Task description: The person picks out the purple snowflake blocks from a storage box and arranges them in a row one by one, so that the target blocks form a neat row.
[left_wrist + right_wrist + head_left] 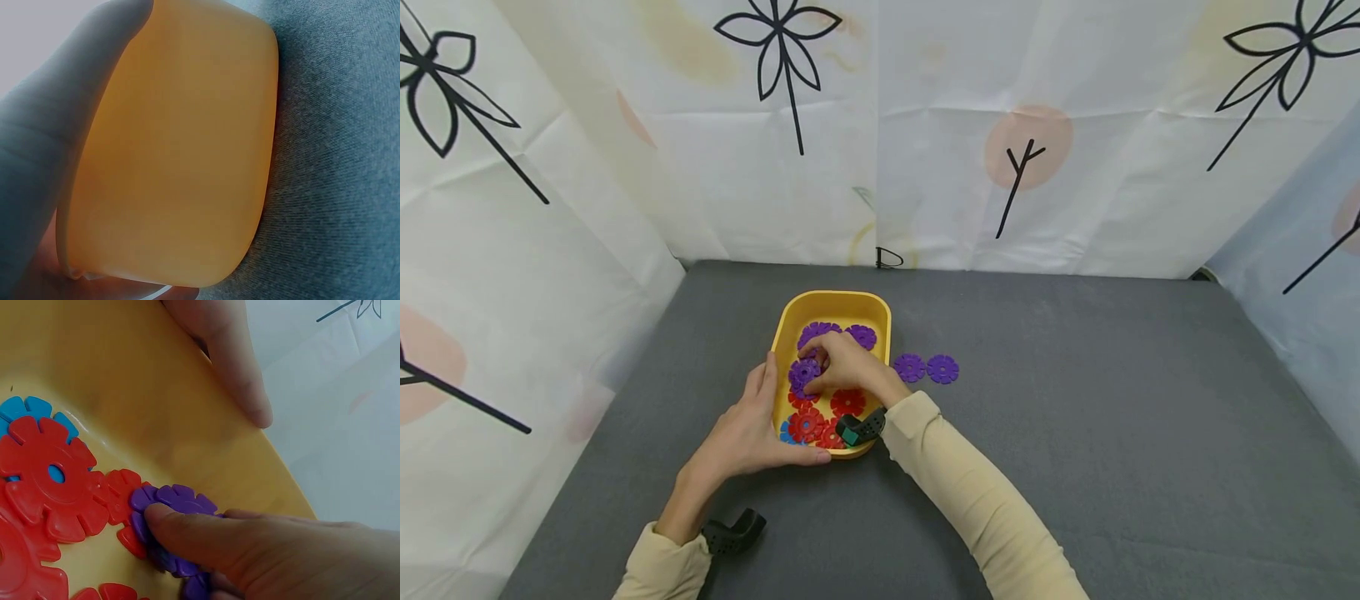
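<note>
The left hand spreads around the tray from 9 to 6 o'clock, its fingers straight along the wall, its thumb apart from them along the near edge. The tray sits on the table; it could slide if that hand eases off while the right hand leans on it. Inside at 7 o'clock, a blue disc lies under the red discs, and their notches might snag. Inside at 9 o'clock, the right hand pinches a purple disc, thumb on its face. More purple discs lie at 11 and 1 o'clock. Because pieces overlap, 2 might lift together, or the thin rim might slip from the fingers. Outside at 3 o'clock, 2 loose discs lie side by side, where the nearby sleeve could nudge them.

The left wrist view shows mostly the tray's outer wall; the thumb's tip runs out of frame there. The right wrist view cuts off red pieces at its edges. The right hand hides the tray's middle and the strap its 5 o'clock corner, so I cannot tell how many discs it holds, or whether the pinch takes more than 1.
</note>
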{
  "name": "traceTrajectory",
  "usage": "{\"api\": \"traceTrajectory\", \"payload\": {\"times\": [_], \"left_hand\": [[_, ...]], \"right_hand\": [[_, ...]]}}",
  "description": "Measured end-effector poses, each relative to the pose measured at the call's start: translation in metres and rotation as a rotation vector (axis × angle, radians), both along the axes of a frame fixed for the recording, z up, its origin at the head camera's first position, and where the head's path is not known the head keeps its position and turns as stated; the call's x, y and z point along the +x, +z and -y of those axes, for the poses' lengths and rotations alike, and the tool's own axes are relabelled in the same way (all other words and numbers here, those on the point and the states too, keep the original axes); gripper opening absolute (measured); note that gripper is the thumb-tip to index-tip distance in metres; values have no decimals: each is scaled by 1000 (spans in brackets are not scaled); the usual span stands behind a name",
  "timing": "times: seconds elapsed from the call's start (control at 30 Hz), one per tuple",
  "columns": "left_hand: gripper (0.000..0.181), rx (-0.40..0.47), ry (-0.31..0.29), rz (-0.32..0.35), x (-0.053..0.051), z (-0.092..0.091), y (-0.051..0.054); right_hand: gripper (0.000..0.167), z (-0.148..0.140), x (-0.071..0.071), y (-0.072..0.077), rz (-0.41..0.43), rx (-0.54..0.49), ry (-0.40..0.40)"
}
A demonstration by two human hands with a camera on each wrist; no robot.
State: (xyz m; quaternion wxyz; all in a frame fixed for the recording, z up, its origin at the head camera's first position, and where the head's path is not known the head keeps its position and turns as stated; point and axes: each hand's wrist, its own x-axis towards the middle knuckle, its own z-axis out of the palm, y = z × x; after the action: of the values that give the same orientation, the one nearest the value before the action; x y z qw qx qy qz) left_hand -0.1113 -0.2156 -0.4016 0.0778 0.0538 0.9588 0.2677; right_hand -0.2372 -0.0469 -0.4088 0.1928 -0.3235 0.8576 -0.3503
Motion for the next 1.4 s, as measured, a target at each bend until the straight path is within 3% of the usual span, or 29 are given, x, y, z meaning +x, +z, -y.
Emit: {"api": "traceTrajectory", "payload": {"times": [0.5,0.87,1.17,1.4], "left_hand": [[151,5,-2,-3,-1,0,-1],[153,0,-6,-10,0,0,1],[153,12,4,47,-1,1,2],[152,13,33,73,-2,-1,1]], "right_hand": [[48,0,0,3,60,-104,-37],[44,-12,8,26,42,-187,-50],[50,-47,14,39,13,-242,-80],[51,-103,17,44,20,-257,-165]]}}
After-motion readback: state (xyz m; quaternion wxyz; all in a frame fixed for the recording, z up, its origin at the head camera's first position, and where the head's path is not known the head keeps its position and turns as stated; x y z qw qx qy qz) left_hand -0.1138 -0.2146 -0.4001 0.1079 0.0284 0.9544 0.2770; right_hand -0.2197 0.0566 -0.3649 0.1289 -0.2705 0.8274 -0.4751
